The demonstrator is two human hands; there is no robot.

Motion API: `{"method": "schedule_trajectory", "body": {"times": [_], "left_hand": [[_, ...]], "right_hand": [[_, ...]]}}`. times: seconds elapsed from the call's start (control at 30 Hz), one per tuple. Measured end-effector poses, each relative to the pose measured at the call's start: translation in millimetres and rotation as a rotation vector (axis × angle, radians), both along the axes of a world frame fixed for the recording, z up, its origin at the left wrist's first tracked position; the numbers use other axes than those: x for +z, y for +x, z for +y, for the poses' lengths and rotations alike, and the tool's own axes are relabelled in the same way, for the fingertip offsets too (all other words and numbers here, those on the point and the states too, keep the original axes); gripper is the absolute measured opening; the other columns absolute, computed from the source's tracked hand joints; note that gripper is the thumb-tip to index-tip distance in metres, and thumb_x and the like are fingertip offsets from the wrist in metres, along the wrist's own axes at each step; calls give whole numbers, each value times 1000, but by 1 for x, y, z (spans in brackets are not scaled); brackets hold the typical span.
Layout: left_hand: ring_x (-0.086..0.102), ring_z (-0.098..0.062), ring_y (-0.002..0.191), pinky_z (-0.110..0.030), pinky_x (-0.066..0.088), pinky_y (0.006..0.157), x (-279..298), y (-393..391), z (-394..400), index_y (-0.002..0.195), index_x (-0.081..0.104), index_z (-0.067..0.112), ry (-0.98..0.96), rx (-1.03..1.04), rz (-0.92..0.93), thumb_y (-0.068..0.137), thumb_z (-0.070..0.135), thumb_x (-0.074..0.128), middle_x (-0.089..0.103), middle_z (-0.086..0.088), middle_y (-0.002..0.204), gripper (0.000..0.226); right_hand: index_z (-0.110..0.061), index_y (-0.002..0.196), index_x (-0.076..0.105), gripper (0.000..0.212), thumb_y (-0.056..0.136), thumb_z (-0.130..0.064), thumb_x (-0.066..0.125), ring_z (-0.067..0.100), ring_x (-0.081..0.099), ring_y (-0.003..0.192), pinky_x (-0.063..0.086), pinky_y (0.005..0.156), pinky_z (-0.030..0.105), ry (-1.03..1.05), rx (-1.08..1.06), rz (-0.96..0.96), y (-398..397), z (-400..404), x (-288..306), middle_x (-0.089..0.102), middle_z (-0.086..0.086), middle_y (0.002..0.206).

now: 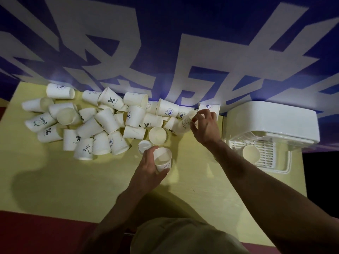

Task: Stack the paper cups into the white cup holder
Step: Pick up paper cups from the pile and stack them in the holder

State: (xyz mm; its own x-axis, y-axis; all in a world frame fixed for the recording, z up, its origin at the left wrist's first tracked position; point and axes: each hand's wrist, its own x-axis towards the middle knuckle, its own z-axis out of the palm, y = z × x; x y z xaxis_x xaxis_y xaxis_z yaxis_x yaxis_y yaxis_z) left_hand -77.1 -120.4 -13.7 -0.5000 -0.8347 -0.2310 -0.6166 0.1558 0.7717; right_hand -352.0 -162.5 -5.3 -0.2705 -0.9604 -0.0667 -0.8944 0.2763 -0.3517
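Nearest to me, above the front part of the yellow table [55,180], my left hand [146,169] curls round an upright paper cup [162,160], its mouth facing up and a small face printed on its side. Just beyond it an upside-down cup [144,146] shows its round base, and beside that an open cup [157,135] stands mouth up. Farther right, my right hand [204,125] pinches the rim of a tilted cup marked HELLO [185,123] at the right end of the heap, fingers bent over its edge. To the right, the white cup holder [275,121] sits at the table's far right corner, and a single cup [251,153] stands on its slotted tray [264,158]. My right forearm crosses the table between the heap and the holder. Spread along the left and the back of the table lies the jumble of paper cups [102,123], most tipped on their sides, some printed with a percent sign, one reading Bear. Behind them rises a blue wall [165,33] with large white characters.
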Motion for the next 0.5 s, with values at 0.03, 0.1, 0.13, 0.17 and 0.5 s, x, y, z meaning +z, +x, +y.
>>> {"method": "schedule_trajectory", "body": {"times": [0.03,0.1,0.13,0.17,0.5], "left_hand": [[43,-12,123,-27,44,96,3,-3,0,147,31,15,27,-1,-4,86,46,73,41,-3,142,80],[41,-9,122,-26,40,97,8,-9,2,148,28,23,71,-4,-21,85,40,76,38,3,143,81],[42,-9,123,-27,41,98,8,-13,3,148,27,26,63,-13,-28,84,40,77,37,5,142,82],[43,-9,123,-28,42,98,9,-16,5,147,27,29,46,-26,-28,84,39,78,38,6,142,82],[42,-10,117,-33,50,87,36,-88,34,149,23,36,-30,-213,-33,84,41,77,34,8,139,85]], "right_hand": [[-6,115,64,35,92,-32,70,38,48,117,54,92,49,-24,-3,-37,-2,9,2,52,19,132],[-10,111,63,39,89,-41,64,39,49,121,54,92,47,-55,-26,-156,-8,28,8,47,19,136],[-11,109,65,40,87,-44,61,37,50,125,54,95,45,-70,-38,-224,-12,40,11,45,18,139],[-12,106,66,39,86,-45,60,33,49,128,53,97,42,-76,-42,-276,-15,54,18,43,17,141],[-12,116,53,37,86,-28,70,21,56,109,50,94,45,-157,-183,-378,-53,208,47,54,2,122]]}}
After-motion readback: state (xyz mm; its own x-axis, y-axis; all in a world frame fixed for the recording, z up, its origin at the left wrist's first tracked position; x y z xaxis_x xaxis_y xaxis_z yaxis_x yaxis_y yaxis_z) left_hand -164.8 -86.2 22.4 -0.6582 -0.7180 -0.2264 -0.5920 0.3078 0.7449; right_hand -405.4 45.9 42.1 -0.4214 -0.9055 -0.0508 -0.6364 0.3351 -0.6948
